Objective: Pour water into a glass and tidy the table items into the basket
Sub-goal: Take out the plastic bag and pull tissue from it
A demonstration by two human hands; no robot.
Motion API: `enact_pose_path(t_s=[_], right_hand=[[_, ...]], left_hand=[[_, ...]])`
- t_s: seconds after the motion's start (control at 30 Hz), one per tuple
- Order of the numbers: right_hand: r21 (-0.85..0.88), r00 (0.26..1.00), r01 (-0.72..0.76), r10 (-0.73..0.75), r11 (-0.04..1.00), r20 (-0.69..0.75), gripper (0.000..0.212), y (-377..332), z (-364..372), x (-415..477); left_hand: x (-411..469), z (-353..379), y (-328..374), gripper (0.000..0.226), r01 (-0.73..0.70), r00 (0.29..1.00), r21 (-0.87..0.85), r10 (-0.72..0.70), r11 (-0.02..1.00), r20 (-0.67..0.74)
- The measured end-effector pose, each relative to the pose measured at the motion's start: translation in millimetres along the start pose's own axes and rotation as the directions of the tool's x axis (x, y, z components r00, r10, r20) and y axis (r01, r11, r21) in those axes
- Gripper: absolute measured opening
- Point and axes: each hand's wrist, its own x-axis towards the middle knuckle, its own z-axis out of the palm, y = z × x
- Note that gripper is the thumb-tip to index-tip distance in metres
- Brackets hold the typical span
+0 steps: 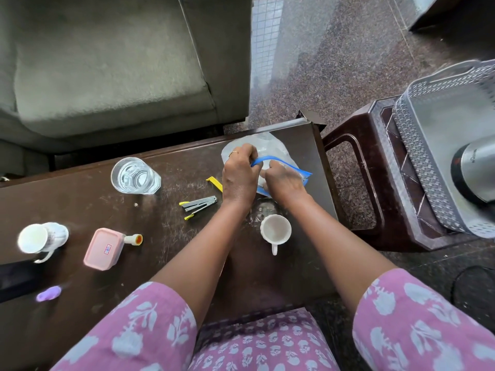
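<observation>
A clear plastic zip bag [270, 148] with a blue mouth strip lies at the far right of the dark wooden table [174, 250]. My left hand [239, 175] pinches the blue strip at its left end, and my right hand [284, 180] grips the strip further right. A glass [135, 176] holding water stands at the table's middle back. The grey basket [428, 167] sits on a brown plastic stool [356, 167] to the right, with a steel bottle [474, 170] lying in it.
On the table lie a yellow clip [215, 183], a stapler [198, 206], a small white cup [276, 231], a pink lidded box [104, 249], a small white bottle [134, 239], a white mug [40, 239] and a purple item [48, 293]. A grey sofa [107, 62] stands behind.
</observation>
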Motion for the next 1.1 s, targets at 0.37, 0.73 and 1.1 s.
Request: enact_pose_path(t_s=[0.37, 0.73, 1.1], right_hand=[[-0.052, 0.999, -0.04, 0.038, 0.998, -0.035, 0.013, 2, 16, 3], [0.805, 0.819, -0.38, 0.57, 0.456, 0.063, 0.016, -10, 19, -29], [0.867, 0.5, -0.494, 0.795, -0.064, 0.343, 0.035, 0, 14, -23]], left_hand=[[-7, -2, -13, 0.012, 0.027, 0.999, 0.037, -0.029, 0.999, 0.043], [-15, 15, -9, 0.012, 0.092, 0.99, 0.039, -0.095, 0.995, 0.104], [-22, 26, -12, 0.012, 0.087, 0.981, 0.118, -0.106, 0.989, 0.162]])
